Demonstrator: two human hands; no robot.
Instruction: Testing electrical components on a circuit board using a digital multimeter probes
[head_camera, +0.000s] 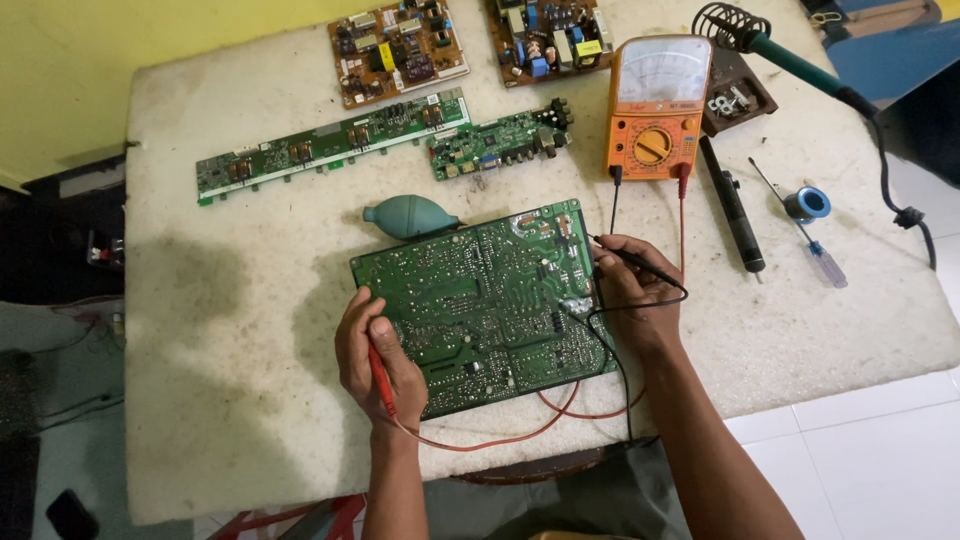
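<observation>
Worn white table (200, 330) against a yellow wall, and a big green board (480, 300) lies solder side up at its front edge. Both probes are already on it: left hand (378, 365) pinches the red probe (380, 378) at the board's left edge, right hand (630, 295) pinches the black probe (632, 258) at its right edge. Behind the board sits an orange meter (655, 108), leads plugged in; needle too small to read. A teal blower (405, 217) lies just behind the board's left corner, and the spare boards (330, 145) farther back look untouched.
</observation>
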